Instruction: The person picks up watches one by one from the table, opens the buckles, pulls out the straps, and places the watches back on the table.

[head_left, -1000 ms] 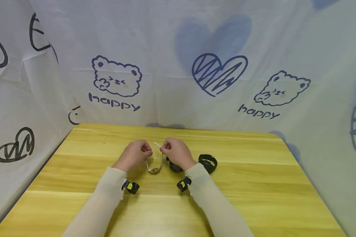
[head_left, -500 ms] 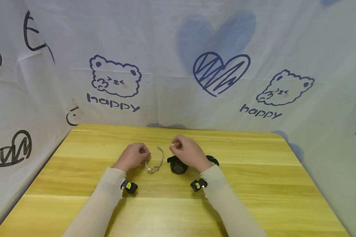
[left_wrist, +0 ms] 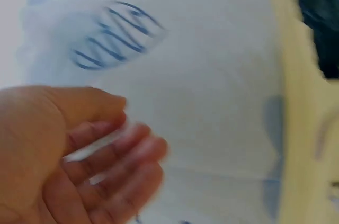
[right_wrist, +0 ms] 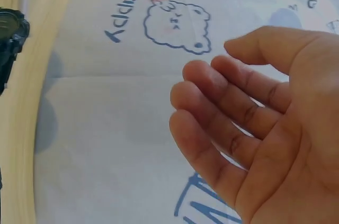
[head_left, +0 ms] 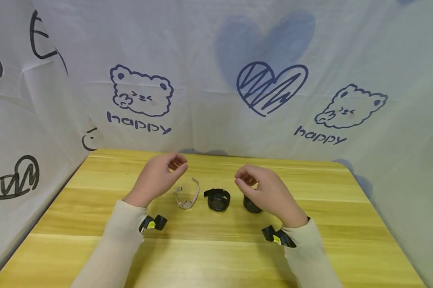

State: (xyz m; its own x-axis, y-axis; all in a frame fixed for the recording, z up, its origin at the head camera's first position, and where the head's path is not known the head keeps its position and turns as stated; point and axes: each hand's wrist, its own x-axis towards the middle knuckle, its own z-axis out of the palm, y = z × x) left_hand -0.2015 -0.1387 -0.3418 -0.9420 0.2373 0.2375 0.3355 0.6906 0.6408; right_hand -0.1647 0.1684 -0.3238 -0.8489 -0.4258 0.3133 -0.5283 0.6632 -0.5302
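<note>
A slim watch with a pale strap (head_left: pixel 195 192) stands unfastened on the table, its strap ends apart. To its right is a black watch (head_left: pixel 217 202) with its strap looped. Another black watch (head_left: pixel 251 205) sits farther right, partly hidden behind my right hand. My left hand (head_left: pixel 156 176) hovers up and left of the pale watch, holding nothing; its fingers (left_wrist: pixel 132 187) are loosely bent in the left wrist view. My right hand (head_left: pixel 270 192) is above the right-hand black watch, and in the right wrist view its relaxed fingers (right_wrist: pixel 198 144) hold nothing.
The wooden table (head_left: pixel 202 260) reaches back to a white cloth (head_left: pixel 202 120) printed with bears, hearts and lettering. A black camera strap is on each wrist, at the left (head_left: pixel 153 223) and the right (head_left: pixel 279 237).
My right hand let go of the pale strap and moved right, past the middle black watch. Then my left hand released the strap too and lifted away. The pale watch stays in place.
</note>
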